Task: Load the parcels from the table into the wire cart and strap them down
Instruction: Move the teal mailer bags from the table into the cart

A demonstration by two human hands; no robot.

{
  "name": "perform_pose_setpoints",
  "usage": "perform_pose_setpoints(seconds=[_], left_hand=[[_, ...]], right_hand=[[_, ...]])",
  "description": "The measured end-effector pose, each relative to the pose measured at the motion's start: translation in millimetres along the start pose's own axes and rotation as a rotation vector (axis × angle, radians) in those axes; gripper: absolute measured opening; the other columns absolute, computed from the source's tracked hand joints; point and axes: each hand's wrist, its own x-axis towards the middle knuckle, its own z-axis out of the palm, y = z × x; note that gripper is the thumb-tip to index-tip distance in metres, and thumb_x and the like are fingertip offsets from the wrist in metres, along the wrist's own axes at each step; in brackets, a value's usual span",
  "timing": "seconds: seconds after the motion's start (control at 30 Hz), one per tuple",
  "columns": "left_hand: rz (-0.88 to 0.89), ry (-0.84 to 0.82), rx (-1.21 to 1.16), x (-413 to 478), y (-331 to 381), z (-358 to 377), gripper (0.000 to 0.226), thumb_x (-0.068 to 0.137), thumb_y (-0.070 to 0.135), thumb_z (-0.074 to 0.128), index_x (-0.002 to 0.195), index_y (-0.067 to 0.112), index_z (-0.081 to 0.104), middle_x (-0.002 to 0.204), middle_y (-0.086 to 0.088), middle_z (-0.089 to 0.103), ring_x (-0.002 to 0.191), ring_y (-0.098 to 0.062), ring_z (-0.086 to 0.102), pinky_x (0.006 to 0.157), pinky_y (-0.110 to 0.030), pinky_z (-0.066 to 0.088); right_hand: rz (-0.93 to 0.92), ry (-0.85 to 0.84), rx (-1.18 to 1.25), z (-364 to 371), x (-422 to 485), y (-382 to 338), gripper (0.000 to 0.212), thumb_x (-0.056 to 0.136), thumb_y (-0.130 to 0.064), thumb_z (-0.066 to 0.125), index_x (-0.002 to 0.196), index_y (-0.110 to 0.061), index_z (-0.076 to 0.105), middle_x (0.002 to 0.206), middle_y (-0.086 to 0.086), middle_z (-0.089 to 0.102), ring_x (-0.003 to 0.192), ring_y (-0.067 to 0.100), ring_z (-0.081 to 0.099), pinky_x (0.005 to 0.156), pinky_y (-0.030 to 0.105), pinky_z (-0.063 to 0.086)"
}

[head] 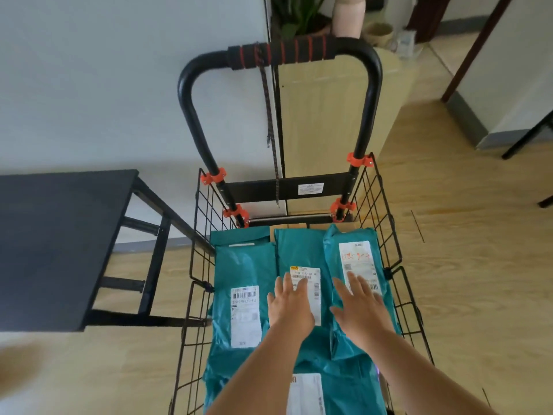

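Lying side by side in the wire cart [386, 211], the teal parcels [245, 265] were touched by the left hand [288, 304] and right hand [360, 307], both with fingers spread flat, and loading was judged largely done, while strapping was left, the cord [268, 115] hanging loose from the handle [281, 52].

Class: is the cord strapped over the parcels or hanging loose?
Hanging loose: the cord dangles from the cart handle, clear of the parcels.
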Motion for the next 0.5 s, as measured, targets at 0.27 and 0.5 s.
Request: perform_pose_setpoints(seconds=[0.27,0.5], left_hand=[[-0.060,0.045,0.018,-34.1,-33.4,-16.3,0.082,0.088,0.013,0.063,0.154,0.023,0.017,0.161,-0.011,0.007,0.150,-0.031,0.002,0.120,-0.053,0.014],[-0.079,0.091,-0.030,-60.7,-79.2,-33.5,0.074,0.093,0.018,0.059,0.155,0.023,0.018,0.163,-0.010,0.004,0.151,-0.031,0.000,0.120,-0.052,0.014]], right_hand=[[-0.117,0.046,-0.025,-25.4,-19.0,-39.7,0.057,0.101,-0.039,0.041,0.153,-0.024,0.022,0.160,0.003,0.016,0.145,0.022,0.020,0.114,0.042,0.031],[-0.210,0.055,-0.107,-31.4,-38.1,-83.6,0.051,0.102,-0.037,0.038,0.150,-0.025,0.028,0.157,0.000,0.024,0.142,0.022,0.027,0.109,0.039,0.037]])
